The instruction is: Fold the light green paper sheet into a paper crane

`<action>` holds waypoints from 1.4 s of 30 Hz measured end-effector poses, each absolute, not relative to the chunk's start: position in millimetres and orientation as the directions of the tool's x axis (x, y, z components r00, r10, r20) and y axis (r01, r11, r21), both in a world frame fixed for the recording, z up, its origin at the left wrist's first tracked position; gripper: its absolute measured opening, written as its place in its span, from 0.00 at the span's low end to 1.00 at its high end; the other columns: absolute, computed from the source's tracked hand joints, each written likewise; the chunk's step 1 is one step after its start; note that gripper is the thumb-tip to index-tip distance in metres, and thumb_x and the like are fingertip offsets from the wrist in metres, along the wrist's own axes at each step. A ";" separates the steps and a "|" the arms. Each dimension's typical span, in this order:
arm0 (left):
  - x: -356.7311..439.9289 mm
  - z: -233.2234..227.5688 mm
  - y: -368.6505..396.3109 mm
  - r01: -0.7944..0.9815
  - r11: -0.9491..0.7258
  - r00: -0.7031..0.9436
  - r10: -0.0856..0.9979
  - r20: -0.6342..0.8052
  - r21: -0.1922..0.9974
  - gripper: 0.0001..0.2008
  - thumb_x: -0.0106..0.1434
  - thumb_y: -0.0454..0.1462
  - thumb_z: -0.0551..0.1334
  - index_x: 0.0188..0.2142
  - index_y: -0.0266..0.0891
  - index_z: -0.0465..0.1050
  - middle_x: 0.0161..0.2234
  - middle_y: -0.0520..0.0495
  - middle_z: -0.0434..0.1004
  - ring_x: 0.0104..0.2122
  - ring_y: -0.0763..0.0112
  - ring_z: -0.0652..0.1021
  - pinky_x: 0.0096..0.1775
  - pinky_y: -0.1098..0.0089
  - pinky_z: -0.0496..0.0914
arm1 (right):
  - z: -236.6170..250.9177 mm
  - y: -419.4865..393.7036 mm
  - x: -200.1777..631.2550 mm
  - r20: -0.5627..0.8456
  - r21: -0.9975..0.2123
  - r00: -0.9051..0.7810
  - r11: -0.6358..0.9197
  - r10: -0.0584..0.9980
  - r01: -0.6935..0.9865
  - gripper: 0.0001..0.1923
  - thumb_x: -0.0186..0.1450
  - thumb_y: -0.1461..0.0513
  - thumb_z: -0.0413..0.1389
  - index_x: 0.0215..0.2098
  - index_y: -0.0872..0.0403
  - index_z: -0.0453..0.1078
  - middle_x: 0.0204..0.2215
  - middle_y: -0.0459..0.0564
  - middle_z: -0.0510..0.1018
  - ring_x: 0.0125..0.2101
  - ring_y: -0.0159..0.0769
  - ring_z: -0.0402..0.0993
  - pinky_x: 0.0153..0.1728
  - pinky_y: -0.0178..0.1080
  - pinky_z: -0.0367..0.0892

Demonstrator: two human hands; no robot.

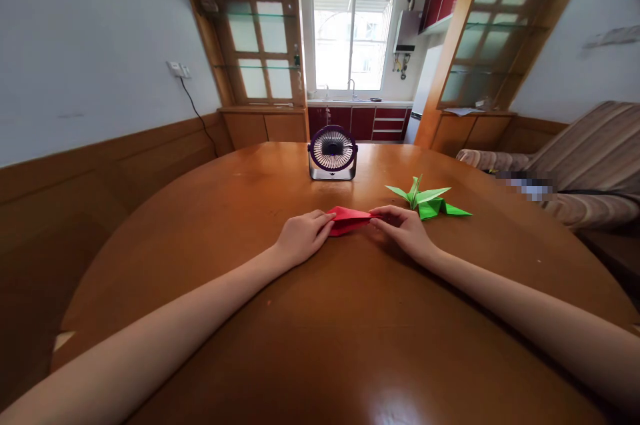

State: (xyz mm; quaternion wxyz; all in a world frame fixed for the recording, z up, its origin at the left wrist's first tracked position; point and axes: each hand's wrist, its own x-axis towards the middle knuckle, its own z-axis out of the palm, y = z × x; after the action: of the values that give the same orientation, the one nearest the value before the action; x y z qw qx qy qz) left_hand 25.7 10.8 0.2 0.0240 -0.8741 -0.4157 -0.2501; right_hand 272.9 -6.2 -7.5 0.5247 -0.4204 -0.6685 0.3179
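Observation:
A folded piece of red origami paper [350, 217] lies low over the table between my two hands. My left hand [304, 237] grips its left end, with the thumb and fingers closed on the paper. At the right, narrow tip, my right hand [403, 228] pinches the paper between thumb and fingers. Just beyond my right hand are green folded-paper cranes [433, 203], with pointed wings and tails; they overlap, so I cannot tell exactly how many there are.
A small purple desk fan [333, 150] on a silver stand faces me beyond the paper. Everything rests on a round wooden table [310, 345]. A striped armchair [595, 151] stands at the right, and a black cord [197, 111] hangs from a wall socket at the left.

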 end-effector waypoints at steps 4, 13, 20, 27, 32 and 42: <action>35.1 -1.7 11.6 0.798 -0.599 0.499 0.717 0.486 0.064 0.18 0.70 0.38 0.49 0.55 0.38 0.68 0.44 0.44 0.78 0.41 0.63 0.79 0.37 0.68 0.71 | -11.4 0.9 264.3 0.438 -0.880 -0.021 0.433 0.899 0.198 0.15 0.55 0.55 0.62 0.39 0.55 0.74 0.32 0.50 0.78 0.29 0.34 0.73 0.31 0.38 0.69; 49.9 -2.8 18.8 0.799 -0.579 0.379 0.693 0.614 0.160 0.15 0.69 0.35 0.51 0.52 0.39 0.70 0.47 0.47 0.77 0.40 0.64 0.79 0.37 0.68 0.72 | -12.6 17.3 231.7 0.366 -0.928 0.126 0.352 0.922 0.117 0.27 0.55 0.54 0.61 0.49 0.59 0.67 0.27 0.48 0.76 0.24 0.33 0.71 0.26 0.37 0.67; 54.2 6.2 14.5 0.660 -0.624 0.280 0.721 0.633 0.419 0.14 0.67 0.33 0.52 0.46 0.36 0.74 0.44 0.43 0.78 0.43 0.64 0.78 0.45 0.64 0.72 | -17.7 17.0 231.0 0.381 -0.898 -0.020 0.375 0.924 0.229 0.16 0.54 0.57 0.61 0.38 0.58 0.70 0.33 0.53 0.79 0.29 0.38 0.74 0.30 0.39 0.69; 56.2 9.0 25.7 0.383 -0.505 0.164 0.861 0.481 0.773 0.15 0.62 0.32 0.52 0.44 0.37 0.75 0.42 0.44 0.80 0.41 0.64 0.79 0.42 0.63 0.74 | -15.9 10.6 234.0 0.397 -0.899 -0.125 0.413 0.909 0.145 0.23 0.54 0.61 0.61 0.48 0.53 0.65 0.42 0.52 0.77 0.33 0.35 0.75 0.34 0.38 0.71; 46.6 -0.7 33.8 0.103 -0.245 0.201 0.954 0.221 0.964 0.21 0.57 0.29 0.51 0.47 0.36 0.75 0.42 0.44 0.81 0.36 0.65 0.80 0.38 0.64 0.75 | -13.2 10.1 240.3 0.343 -0.932 -0.154 0.356 0.927 0.069 0.20 0.53 0.58 0.63 0.43 0.54 0.67 0.33 0.47 0.77 0.27 0.31 0.73 0.28 0.34 0.67; -3.8 1.1 31.6 0.376 -0.639 0.506 0.748 0.429 0.671 0.16 0.60 0.33 0.55 0.44 0.40 0.78 0.46 0.45 0.79 0.46 0.65 0.77 0.52 0.60 0.69 | -5.0 11.0 256.5 0.330 -0.911 -0.454 0.405 0.828 0.076 0.18 0.55 0.57 0.65 0.44 0.53 0.76 0.48 0.53 0.74 0.44 0.37 0.74 0.48 0.42 0.69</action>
State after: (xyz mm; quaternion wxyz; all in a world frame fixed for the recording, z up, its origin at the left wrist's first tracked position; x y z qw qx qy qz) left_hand -3.8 31.6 1.1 -0.2559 -0.8292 -0.3391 -0.3633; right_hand 256.5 11.0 -5.0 0.4196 -0.3114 -0.7255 0.4478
